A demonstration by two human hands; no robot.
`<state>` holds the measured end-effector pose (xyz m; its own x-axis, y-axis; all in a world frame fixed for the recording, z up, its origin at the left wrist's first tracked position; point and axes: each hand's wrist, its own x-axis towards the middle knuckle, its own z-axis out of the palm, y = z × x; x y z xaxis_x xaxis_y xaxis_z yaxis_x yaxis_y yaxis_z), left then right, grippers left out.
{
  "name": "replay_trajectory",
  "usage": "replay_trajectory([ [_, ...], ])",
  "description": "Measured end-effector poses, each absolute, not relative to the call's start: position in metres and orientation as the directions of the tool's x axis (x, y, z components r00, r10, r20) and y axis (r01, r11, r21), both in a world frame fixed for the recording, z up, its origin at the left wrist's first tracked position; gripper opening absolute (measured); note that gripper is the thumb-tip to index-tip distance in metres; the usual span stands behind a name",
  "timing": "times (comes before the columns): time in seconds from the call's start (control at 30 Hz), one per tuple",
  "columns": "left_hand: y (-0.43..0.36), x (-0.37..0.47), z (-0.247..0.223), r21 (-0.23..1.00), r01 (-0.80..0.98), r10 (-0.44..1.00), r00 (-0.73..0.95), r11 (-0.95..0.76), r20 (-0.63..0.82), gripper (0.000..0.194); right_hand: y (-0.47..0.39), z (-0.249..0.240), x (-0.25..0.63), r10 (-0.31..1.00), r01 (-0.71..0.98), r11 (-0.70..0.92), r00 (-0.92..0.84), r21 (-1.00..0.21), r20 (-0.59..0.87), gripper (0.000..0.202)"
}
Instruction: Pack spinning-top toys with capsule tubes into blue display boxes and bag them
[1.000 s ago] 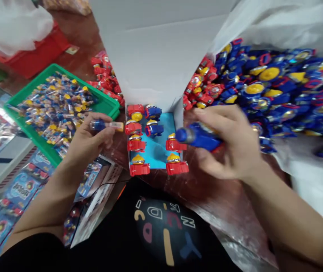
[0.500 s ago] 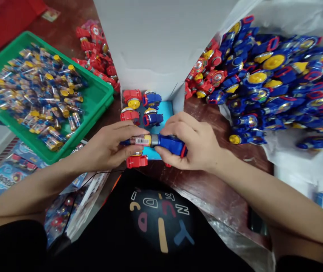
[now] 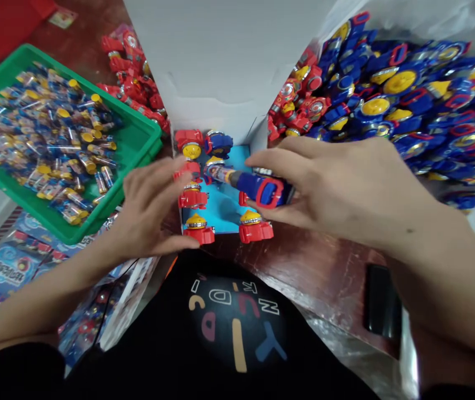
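My right hand (image 3: 329,183) grips a blue toy (image 3: 254,186) with a red-edged loop at its near end. A small labelled tube (image 3: 220,173) with a yellow cap sticks out of the toy's far end, over the box. Spread fingers of my left hand (image 3: 149,205) hold nothing, close to the left side of the box. In the white box with a light blue floor (image 3: 224,214), red toys with yellow discs (image 3: 195,222) stand along the left, another red toy (image 3: 255,226) sits front right, and blue toys (image 3: 219,143) stand behind. My right hand partly hides the right side.
A green tray (image 3: 137,136) full of small tubes lies at left. The tall white box panel (image 3: 229,50) rises at the back. Red toys (image 3: 131,72) lie behind it; a heap of blue toys (image 3: 404,83) fills the right. A black phone-like object (image 3: 383,300) lies at right.
My left hand has let go of the tube and drawn back left, fingers opening. My right hand has turned the blue toy, so the tube now points away over the box.
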<state>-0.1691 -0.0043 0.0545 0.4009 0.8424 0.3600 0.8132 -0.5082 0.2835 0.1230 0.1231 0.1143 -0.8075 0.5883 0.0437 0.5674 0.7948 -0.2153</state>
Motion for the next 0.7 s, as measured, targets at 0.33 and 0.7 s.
replay_trajectory([
  [0.33, -0.028, -0.159, 0.009, 0.401, 0.743, 0.844, 0.481, -0.536, 0.236, 0.053, 0.119, 0.121, 0.079, 0.372, 0.383, 0.924, -0.885, 0.018, -0.281, 0.038],
  [0.7, 0.003, -0.160, 0.021, 0.534, 0.756, 0.924, 0.269, -0.378, 0.273, 0.048, 0.119, 0.092, 0.045, 0.255, 0.314, 0.947, -0.863, -0.069, -0.437, 0.028],
])
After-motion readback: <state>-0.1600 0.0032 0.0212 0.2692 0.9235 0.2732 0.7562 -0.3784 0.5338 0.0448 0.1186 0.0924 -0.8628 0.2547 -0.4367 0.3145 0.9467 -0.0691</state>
